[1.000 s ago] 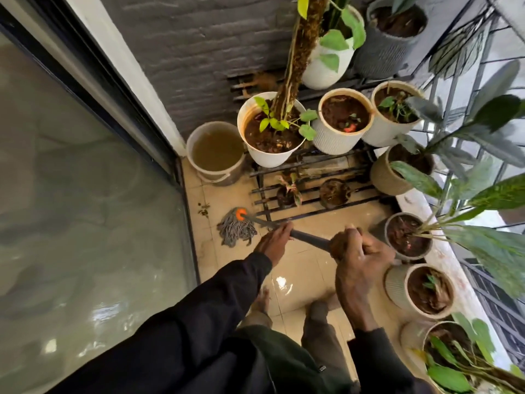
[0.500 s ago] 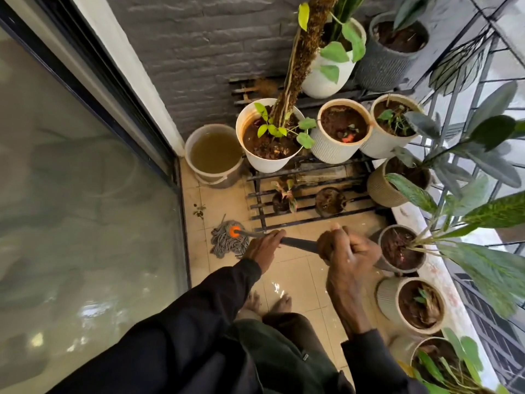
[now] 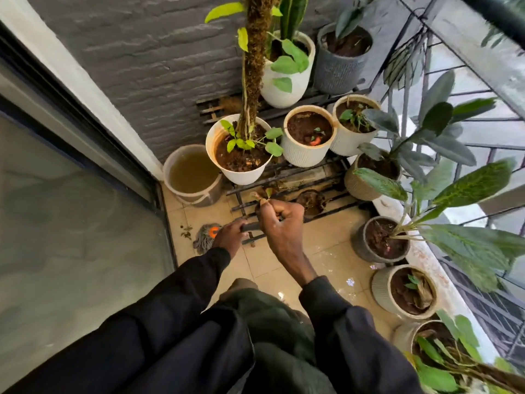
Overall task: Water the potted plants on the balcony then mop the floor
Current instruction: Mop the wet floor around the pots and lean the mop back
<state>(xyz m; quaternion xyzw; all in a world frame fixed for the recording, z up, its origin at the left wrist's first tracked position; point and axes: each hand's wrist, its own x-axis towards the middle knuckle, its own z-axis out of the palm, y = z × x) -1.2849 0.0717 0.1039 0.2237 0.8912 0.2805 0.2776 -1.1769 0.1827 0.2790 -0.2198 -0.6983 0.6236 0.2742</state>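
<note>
Mop (image 3: 206, 237) head down on wet tile floor (image 3: 326, 251), near glass door (image 3: 71, 223), just below murky water bucket (image 3: 191, 177). Left hand (image 3: 230, 237) wrapped round mop handle near head; right hand (image 3: 281, 220) clenched round handle further up. White pots (image 3: 308, 155) on metal rack (image 3: 284, 180) behind.

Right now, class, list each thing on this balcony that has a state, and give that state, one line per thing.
Bucket: upright, holding murky water.
Mop head: down on the tiles.
Mop handle: gripped by both hands.
Left hand: closed low on the handle.
Right hand: closed higher up.
Floor tiles: wet, shiny.
Big white pot: upright, soil dark.
</note>
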